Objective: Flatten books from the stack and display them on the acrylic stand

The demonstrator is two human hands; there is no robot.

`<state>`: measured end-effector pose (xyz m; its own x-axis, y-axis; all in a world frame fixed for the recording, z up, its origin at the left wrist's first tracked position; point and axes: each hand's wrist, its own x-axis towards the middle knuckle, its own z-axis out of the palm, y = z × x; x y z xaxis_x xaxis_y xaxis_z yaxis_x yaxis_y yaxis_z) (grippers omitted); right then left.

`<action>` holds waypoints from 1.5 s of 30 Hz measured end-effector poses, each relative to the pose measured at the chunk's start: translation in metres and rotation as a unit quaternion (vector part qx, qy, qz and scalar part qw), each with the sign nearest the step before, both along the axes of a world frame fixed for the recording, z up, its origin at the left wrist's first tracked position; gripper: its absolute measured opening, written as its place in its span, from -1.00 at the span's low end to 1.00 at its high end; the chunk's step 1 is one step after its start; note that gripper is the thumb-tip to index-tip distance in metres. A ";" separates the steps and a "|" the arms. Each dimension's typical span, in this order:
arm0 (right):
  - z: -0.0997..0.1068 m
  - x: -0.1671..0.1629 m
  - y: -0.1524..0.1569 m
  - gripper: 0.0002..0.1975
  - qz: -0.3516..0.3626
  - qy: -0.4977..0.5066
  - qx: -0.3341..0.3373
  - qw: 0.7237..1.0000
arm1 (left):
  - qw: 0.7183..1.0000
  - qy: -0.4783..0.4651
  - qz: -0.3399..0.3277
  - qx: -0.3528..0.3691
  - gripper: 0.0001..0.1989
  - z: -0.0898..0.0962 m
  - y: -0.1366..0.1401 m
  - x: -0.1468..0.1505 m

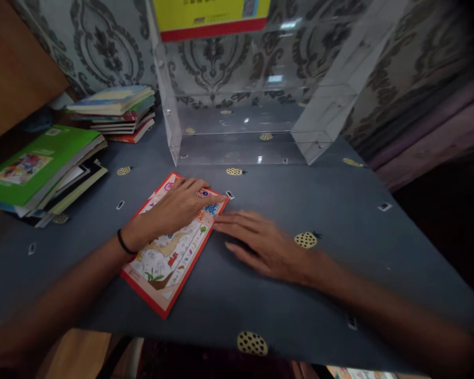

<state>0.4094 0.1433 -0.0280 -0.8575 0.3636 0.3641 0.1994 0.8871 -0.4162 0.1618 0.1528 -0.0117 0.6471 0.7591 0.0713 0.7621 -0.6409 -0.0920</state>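
A pineapple-print tablecloth (339, 197) bears a clear acrylic rack (332, 108), with a yellow-and-red book (213, 17) up top, and two book stacks (47, 173) leftward. Before the rack, the red-bordered workbook (164, 258) lies flat and closed; handling looks unfinished. The left hand (184, 205) rests across its cover, fingers loose; the right hand (264, 245), ungripping, meets its edge. A blue "减" seems legible; other print blurs.

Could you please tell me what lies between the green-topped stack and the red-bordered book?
In the head view, the grey tablecloth lies between stack and book, with a printed pineapple and label.
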 end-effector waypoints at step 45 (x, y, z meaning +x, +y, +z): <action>-0.008 -0.018 0.020 -0.59 -0.014 -0.011 0.085 0.996 | 0.967 -0.235 -0.098 -0.032 -0.68 -0.020 0.015 -0.026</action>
